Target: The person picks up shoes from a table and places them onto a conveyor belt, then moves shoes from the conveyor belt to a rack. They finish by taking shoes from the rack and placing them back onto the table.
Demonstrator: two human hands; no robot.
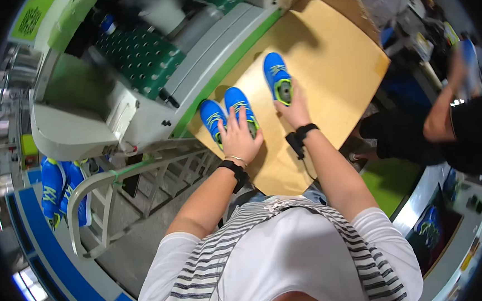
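Three blue sneakers with yellow-green laces and collar linings rest on a tan board. My left hand point(240, 141) lies across the left sneaker point(211, 114) and the middle sneaker point(236, 99), which stand side by side with toes pointing away. Its fingers are stretched out and spread over their openings, the thumb along the middle sneaker's right side. Farther right, my right hand point(295, 108) is closed round the heel of the third sneaker point(275, 67). Something grey shows inside that shoe's opening. Both wrists wear black straps, and a cable hangs from the right one.
The tan board point(335, 60) borders a grey machine with a green edge point(222, 79) and a perforated green plate point(134, 60). More blue sneakers point(53, 183) hang beside a metal rail point(106, 188) at left. At right, another person's arm point(442, 111) holds a blue item.
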